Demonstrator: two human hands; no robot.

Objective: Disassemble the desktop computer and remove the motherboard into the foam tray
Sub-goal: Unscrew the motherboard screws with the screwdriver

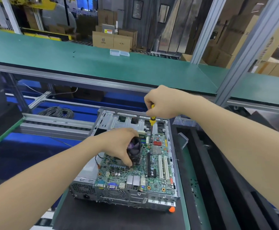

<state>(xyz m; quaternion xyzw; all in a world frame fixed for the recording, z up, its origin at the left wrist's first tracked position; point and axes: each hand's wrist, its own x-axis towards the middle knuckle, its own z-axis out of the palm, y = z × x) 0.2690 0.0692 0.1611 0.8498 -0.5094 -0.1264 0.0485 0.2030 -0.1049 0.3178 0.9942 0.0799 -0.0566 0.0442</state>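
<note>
Inside the metal case (85,188), the left hand (118,143) grips a round black fan (134,150), the right hand (162,102) a yellow screwdriver (152,121); its tip is unclear.

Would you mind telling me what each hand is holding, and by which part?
The right hand grips the screwdriver by its yellow handle, tip down at the motherboard; the left hand holds the cooler fan by its sides.

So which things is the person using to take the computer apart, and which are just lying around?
For the job: screwdriver in the right hand, cooler fan gripped by the left hand, motherboard, computer case, foam tray.
Lying about: grey cable coil, clear plastic boxes, cardboard boxes.
</note>
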